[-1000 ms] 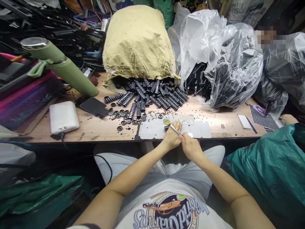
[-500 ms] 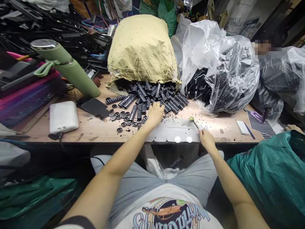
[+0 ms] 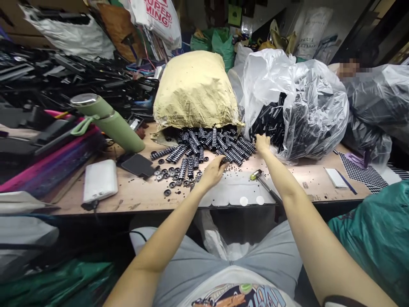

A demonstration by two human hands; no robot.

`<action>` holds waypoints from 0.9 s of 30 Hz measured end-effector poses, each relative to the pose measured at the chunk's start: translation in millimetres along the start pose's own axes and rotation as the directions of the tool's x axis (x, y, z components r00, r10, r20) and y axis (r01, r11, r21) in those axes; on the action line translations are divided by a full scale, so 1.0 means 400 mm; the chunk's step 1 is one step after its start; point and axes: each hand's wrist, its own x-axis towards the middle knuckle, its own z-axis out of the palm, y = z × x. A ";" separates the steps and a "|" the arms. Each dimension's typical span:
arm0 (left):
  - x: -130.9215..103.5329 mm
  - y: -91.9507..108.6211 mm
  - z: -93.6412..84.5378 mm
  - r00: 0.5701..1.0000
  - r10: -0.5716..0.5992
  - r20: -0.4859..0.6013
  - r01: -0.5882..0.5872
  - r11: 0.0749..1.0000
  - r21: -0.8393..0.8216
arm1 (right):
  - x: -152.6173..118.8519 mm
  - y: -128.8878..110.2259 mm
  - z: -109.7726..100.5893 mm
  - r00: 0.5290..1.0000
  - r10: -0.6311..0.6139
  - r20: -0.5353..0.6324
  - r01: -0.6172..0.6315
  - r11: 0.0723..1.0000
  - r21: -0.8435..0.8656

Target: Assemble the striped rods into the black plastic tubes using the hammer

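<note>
My left hand (image 3: 213, 172) is closed on a small dark part (image 3: 224, 160), just in front of the pile of black ribbed cylinders (image 3: 234, 152). Those cylinders spill from the mouth of a yellow sack (image 3: 194, 89). At the opening of the clear plastic bag, my right hand (image 3: 263, 143) is by the black parts (image 3: 271, 121); its fingertips are too small to make out. A hammer (image 3: 266, 185) with a yellowish head lies on the table, its handle end near my right forearm. Dark round discs (image 3: 172, 172) lie left of my left hand.
A green bottle (image 3: 116, 128), a black flat pad (image 3: 137, 165) and a white power bank (image 3: 100, 181) are on the left. The clear bag (image 3: 316, 111) stands at the right. Near the front edge lie white round pieces (image 3: 243, 201). A person is partly visible behind the bags.
My right hand has let go of the hammer and moved forward to the clear bag. My left hand has drawn back from the cylinder pile with a dark part. The view has shifted.
</note>
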 end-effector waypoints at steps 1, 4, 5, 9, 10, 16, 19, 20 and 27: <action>-0.012 0.011 0.001 0.998 -0.059 -0.034 0.054 0.992 -0.118 | -0.008 0.000 -0.001 1.000 0.014 -0.001 -0.014 1.000 0.027; -0.029 0.040 0.013 0.970 -0.238 -0.058 0.185 0.865 -0.467 | -0.089 -0.004 0.001 0.999 0.003 0.043 -0.010 0.986 0.164; -0.028 0.051 0.021 0.956 -0.289 -0.043 0.215 0.797 -0.565 | -0.132 -0.009 0.004 0.995 -0.021 0.093 -0.003 0.967 0.257; -0.017 0.105 0.056 0.911 -0.402 0.091 0.330 0.578 -0.746 | -0.322 -0.043 0.011 0.908 -0.208 0.363 -0.109 0.720 0.685; -0.018 0.117 0.063 0.902 -0.410 0.133 0.359 0.544 -0.758 | -0.358 -0.053 0.007 0.905 -0.236 0.355 -0.087 0.713 0.696; -0.056 0.147 0.067 0.875 -0.411 0.256 0.441 0.455 -0.774 | -0.433 -0.080 -0.048 0.790 -0.597 0.138 0.538 0.784 0.311; -0.074 0.154 0.059 0.884 -0.387 0.261 0.412 0.384 -0.826 | -0.443 -0.077 -0.057 0.755 -0.649 0.092 0.612 0.748 0.256; -0.079 0.157 0.057 0.890 -0.376 0.260 0.397 0.355 -0.847 | -0.450 -0.077 -0.058 0.756 -0.652 0.066 0.615 0.741 0.271; -0.097 0.177 0.072 0.864 -0.454 0.217 0.383 0.316 -0.868 | -0.515 -0.104 -0.073 0.725 -0.688 0.040 0.621 0.677 0.395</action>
